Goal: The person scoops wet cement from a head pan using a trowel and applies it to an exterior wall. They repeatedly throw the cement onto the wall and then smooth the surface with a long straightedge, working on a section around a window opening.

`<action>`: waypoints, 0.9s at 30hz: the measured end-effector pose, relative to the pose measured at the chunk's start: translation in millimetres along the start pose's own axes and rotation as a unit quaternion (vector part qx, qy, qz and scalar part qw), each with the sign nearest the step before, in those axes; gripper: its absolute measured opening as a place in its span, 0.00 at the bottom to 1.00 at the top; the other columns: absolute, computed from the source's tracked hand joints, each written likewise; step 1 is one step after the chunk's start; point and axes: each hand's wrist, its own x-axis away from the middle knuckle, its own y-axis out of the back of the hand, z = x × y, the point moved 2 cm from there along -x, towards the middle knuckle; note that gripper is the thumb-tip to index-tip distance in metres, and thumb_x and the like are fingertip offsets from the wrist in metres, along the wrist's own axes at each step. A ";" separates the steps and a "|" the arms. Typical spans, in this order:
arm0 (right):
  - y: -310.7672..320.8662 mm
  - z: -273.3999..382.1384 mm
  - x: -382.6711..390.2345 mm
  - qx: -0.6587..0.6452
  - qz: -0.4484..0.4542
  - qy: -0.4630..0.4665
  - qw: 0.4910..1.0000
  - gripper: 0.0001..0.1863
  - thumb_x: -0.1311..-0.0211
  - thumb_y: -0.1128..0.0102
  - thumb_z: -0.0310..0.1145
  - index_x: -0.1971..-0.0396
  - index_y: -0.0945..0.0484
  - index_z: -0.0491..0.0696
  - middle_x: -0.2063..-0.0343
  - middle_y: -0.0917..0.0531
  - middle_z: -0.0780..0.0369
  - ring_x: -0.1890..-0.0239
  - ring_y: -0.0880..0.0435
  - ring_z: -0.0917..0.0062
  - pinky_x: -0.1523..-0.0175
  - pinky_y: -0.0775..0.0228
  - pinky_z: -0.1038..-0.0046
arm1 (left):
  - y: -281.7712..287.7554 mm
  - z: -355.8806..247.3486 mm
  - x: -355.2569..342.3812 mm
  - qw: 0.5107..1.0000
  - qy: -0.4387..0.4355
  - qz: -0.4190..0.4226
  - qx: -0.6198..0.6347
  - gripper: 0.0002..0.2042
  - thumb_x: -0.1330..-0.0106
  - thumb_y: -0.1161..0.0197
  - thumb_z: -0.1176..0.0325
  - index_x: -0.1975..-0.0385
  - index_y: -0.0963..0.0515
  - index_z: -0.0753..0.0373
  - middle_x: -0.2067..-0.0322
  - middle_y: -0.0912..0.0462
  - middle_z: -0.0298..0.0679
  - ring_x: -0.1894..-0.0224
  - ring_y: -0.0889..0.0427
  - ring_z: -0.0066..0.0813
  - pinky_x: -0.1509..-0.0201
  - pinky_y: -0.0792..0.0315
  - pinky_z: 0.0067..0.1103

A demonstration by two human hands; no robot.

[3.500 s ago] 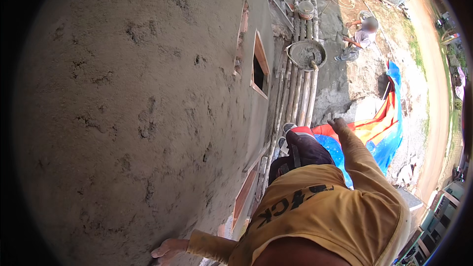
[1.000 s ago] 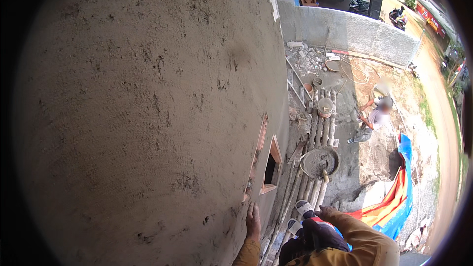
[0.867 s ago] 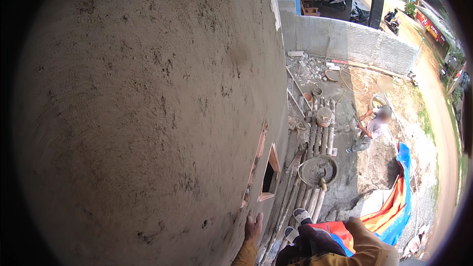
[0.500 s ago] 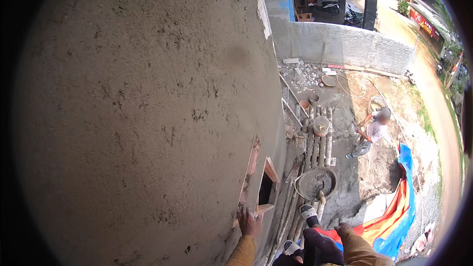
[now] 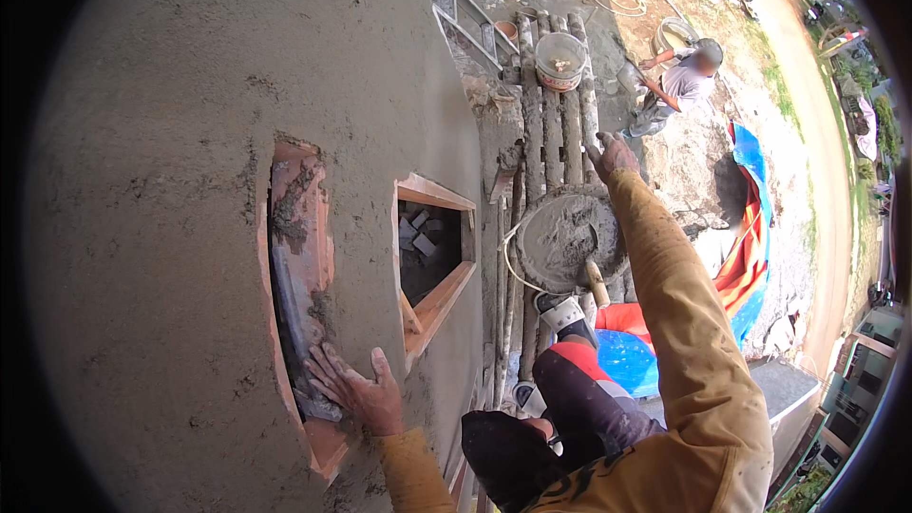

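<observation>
My left hand (image 5: 359, 389) rests with spread fingers on the rendered wall (image 5: 180, 275), at the lower end of a long wooden-edged slot (image 5: 302, 218). A grey mortar-smeared strip (image 5: 294, 313) lies inside the slot, near my fingertips. Beside it is a wooden-framed opening (image 5: 442, 299) with rubble visible through it. My right hand (image 5: 613, 157) is stretched out over the scaffold poles, holding nothing I can see, its fingers apart. Just below it stands a round tub of wet mortar (image 5: 551, 237). A trowel's wooden handle (image 5: 597, 282) sticks out over the tub's rim; mortar hides its blade.
Beneath me runs a pole scaffold (image 5: 553, 133) bearing a bucket (image 5: 561, 62). A metal ladder (image 5: 465, 14) leans near the wall. A co-worker (image 5: 679, 85) stands on the ground at right, above a blue and orange tarp (image 5: 750, 228).
My view has swung down and closer to the openings. My left hand has gone from the framed opening's edge to the slot's lower end; my right arm has reached out over the scaffold.
</observation>
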 end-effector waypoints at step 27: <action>-150.3 -16.7 -252.6 0.195 -0.052 0.142 0.969 0.13 0.43 0.50 0.40 0.61 0.26 0.50 0.56 0.24 0.56 0.52 0.25 0.61 0.51 0.33 0.63 | -52.0 -20.4 -7.7 0.977 0.025 -0.211 0.004 0.33 0.37 0.56 0.49 0.37 0.49 0.65 0.39 0.44 0.51 0.37 0.43 0.46 0.37 0.43 0.37</action>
